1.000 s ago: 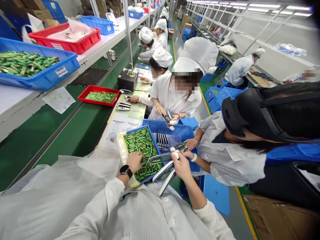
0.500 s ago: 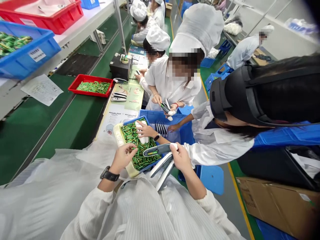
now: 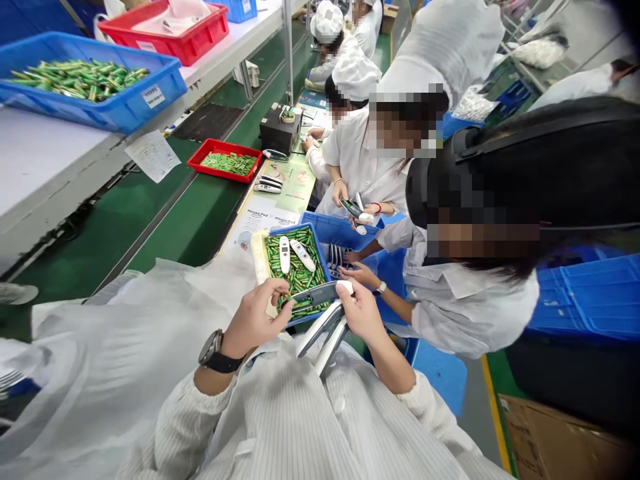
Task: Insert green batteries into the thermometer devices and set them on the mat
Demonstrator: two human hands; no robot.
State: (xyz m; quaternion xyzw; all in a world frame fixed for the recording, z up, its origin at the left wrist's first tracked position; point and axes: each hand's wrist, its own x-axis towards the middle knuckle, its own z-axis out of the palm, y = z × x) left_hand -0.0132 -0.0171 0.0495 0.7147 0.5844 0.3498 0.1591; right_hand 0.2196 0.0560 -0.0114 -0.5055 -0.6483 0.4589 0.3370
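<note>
My right hand (image 3: 363, 312) grips a bundle of slim white-and-grey handheld devices (image 3: 320, 320), fanned out over my lap. The top one lies open, with green batteries showing in its slot. My left hand (image 3: 257, 315), with a black watch on the wrist, is pinched closed at that device's near end, fingers on a green battery there. Just beyond sits a small blue bin of green batteries (image 3: 295, 267) with two white devices (image 3: 293, 253) lying on top.
A co-worker's hand (image 3: 361, 275) reaches toward a blue bin (image 3: 345, 233) right of the batteries. More workers in white sit along the bench. A red tray (image 3: 227, 160) sits on the green conveyor, and a big blue battery bin (image 3: 90, 87) on the left shelf. Clear plastic sheet (image 3: 110, 360) covers my left side.
My left hand came out of the battery bin to the open device. The co-worker's hand left two white devices on the batteries and drew back. My view has shifted.
</note>
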